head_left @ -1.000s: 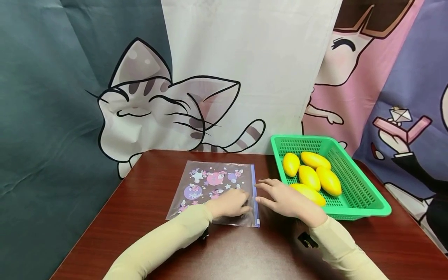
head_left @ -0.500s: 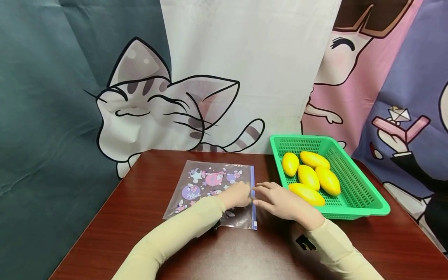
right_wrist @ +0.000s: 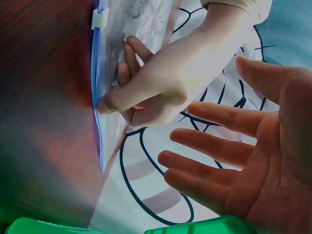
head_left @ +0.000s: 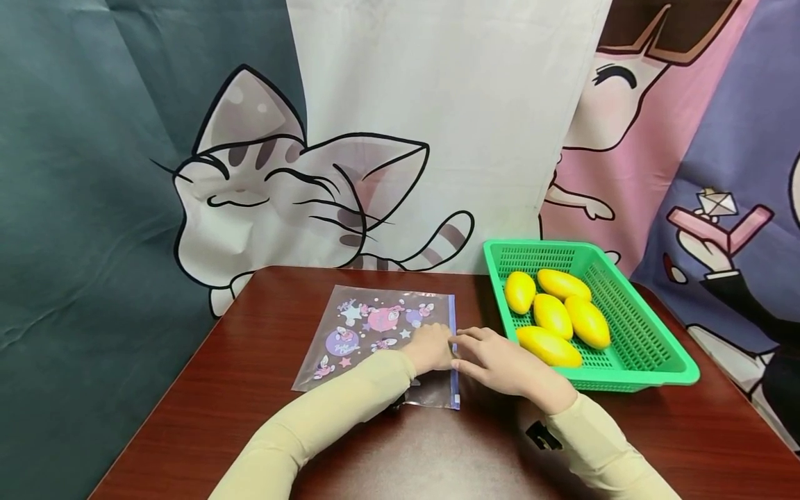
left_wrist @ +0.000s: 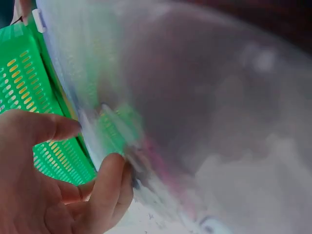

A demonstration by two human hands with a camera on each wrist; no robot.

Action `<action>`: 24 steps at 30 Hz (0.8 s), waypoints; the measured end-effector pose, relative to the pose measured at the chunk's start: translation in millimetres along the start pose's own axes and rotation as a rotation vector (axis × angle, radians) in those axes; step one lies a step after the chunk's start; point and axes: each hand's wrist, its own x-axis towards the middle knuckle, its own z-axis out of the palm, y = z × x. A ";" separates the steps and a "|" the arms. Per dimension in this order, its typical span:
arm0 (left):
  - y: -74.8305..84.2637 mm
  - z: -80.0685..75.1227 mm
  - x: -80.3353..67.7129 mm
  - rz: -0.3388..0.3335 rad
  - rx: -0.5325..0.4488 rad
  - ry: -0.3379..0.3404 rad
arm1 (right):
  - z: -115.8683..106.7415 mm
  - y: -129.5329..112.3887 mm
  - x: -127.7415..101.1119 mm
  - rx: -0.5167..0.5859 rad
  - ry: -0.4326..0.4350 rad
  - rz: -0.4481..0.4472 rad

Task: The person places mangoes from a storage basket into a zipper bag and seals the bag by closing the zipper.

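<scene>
A clear zip bag [head_left: 382, 321] printed with pink and purple cartoon figures lies flat on the table. Its blue zip strip [head_left: 453, 312] runs down the right side, and a white slider [right_wrist: 101, 18] shows in the right wrist view. My left hand [head_left: 431, 347] is over the bag at this strip, its fingers curled and pinching the bag's edge; the thumb touches the strip. Just right of the strip hovers my right hand [head_left: 494, 361], palm facing the left hand, fingers extended and apart, with nothing in it. The fingertips of both hands are close together.
A green plastic basket [head_left: 650, 333] stands at the right, holding several yellow mangoes [head_left: 587, 323]. The dark red-brown table [head_left: 225, 361] meets a cartoon-printed cloth backdrop [head_left: 437, 104] at the back.
My left hand has slid right from over the bag to its zip strip, with its fingers now curled at the edge. The bag shifted slightly; the right hand has barely moved.
</scene>
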 end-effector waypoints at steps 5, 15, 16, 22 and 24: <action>4.9 -0.2 -3.3 0.000 0.031 0.011 | 0.8 -2.2 -0.5 -0.005 0.000 -0.002; -10.9 1.0 0.5 -0.004 -0.099 -0.008 | 5.6 -3.3 0.7 0.002 -0.030 0.037; -12.5 0.8 0.6 -0.002 -0.116 -0.011 | 5.7 -3.3 0.9 0.005 -0.033 0.043; -18.3 -1.8 -3.1 -0.003 -0.187 0.013 | 8.7 -4.6 2.8 0.008 -0.030 0.074; -19.9 -3.8 -5.6 -0.008 -0.210 0.030 | 10.5 -5.4 3.8 0.002 -0.009 0.076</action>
